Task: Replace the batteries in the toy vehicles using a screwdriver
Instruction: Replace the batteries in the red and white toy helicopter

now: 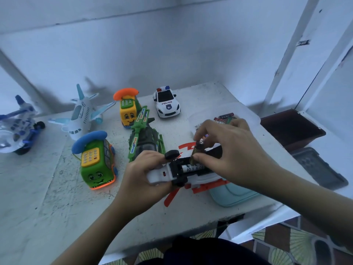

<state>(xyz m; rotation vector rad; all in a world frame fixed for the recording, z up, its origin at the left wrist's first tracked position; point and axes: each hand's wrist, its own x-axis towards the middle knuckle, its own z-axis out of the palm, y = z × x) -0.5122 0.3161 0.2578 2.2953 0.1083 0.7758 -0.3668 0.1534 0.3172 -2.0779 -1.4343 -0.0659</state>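
A pale teal rounded plastic case point(235, 196) lies on the white speckled surface point(57, 197). To the right of the case, lower down, sit a dark brown tray point(292, 127) and a grey textured tray point(319, 167).

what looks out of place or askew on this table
Mainly the white and red toy: it lies wheels-up in the left hand, its battery bay open with a first battery seated. The right hand pinches a second battery, tilted, above it. The green helicopter behind seems tipped on its side.
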